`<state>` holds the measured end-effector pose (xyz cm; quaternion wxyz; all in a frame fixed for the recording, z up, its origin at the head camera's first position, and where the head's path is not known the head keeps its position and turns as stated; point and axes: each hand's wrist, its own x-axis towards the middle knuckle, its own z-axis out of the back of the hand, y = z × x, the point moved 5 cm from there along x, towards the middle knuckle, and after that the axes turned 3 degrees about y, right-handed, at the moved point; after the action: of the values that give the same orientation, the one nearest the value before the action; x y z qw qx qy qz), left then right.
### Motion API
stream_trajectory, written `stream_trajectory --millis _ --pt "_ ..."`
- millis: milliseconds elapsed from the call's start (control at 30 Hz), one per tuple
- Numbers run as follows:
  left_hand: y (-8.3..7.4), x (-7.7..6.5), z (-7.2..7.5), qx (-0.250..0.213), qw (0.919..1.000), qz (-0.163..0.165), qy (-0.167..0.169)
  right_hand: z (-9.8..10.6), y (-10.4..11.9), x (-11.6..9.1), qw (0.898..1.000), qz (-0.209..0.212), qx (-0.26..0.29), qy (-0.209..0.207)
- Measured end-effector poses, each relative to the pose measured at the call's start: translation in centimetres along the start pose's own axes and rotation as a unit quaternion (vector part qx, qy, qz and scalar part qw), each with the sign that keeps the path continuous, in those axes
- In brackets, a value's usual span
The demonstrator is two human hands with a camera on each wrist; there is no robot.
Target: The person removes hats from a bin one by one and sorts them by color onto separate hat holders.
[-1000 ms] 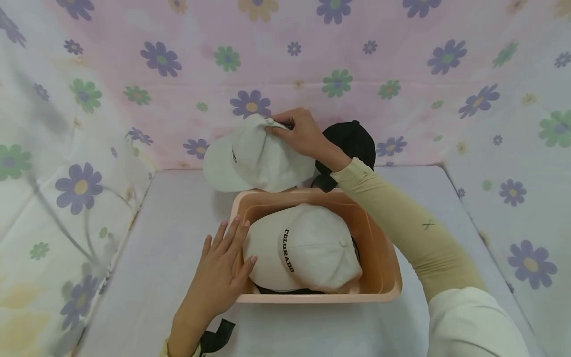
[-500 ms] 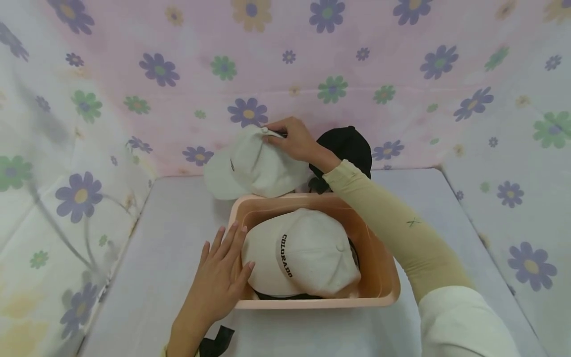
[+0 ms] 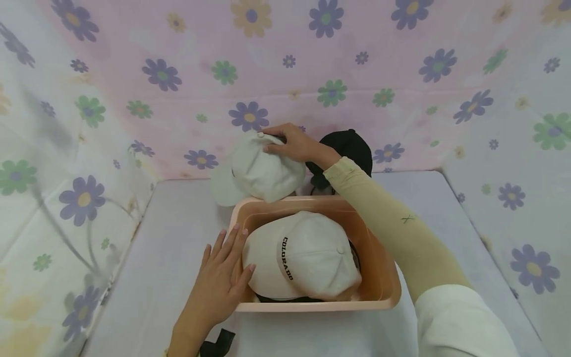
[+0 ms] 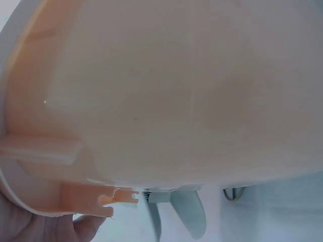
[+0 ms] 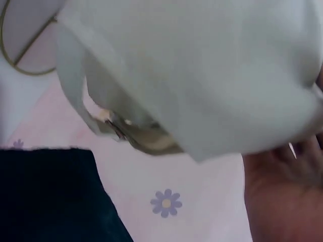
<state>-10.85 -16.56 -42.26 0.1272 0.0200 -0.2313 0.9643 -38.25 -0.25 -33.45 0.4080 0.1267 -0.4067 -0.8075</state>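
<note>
Right hand (image 3: pixel 294 143) grips rear white cap (image 3: pixel 269 171) | left hand (image 3: pixel 218 280), straight-fingered, touches basin (image 3: pixel 379 277) | cap turned, lettering (image 3: pixel 233 173) now nearly hidden

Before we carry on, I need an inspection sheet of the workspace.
Surface: pale tabletop, looks flat.
Job's things: peach basin holding a white COLORADO cap, a dark edge beneath; behind the basin, a second white cap and a partly hidden black cap.
Clutter: thin wire ring in the right wrist view, use unclear; black strap-like piece at the head view's bottom edge.
Hands: left hand rests on the basin's left rim; right hand grips the second white cap at its crown.
Cables: nothing seen.
Surroundings: flower-print cloth walls on three sides.
</note>
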Motion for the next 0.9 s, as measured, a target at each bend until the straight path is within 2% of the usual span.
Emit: stream_trajectory --millis 167,267,433,733,900 --pt "-0.1 -0.1 -0.1 -0.002 1.0 0.003 0.004 0.3 -0.3 -0.1 0.999 -0.023 0.0 0.045" --pt "-0.3 -0.1 -0.1 0.0 1.0 0.001 0.004 0.2 -0.6 -0.3 0.998 -0.034 0.002 0.058" --pt "-0.3 -0.1 -0.1 0.006 1.0 -0.001 0.001 0.2 -0.8 -0.7 0.998 -0.049 -0.006 0.05" --pt "-0.2 -0.1 0.1 0.006 1.0 -0.006 -0.006 -0.4 -0.7 -1.1 0.993 -0.079 -0.068 0.047" --pt "-0.6 -0.2 0.8 0.009 0.998 -0.047 -0.041 -0.4 -0.1 -1.8 0.987 -0.123 -0.095 0.043"
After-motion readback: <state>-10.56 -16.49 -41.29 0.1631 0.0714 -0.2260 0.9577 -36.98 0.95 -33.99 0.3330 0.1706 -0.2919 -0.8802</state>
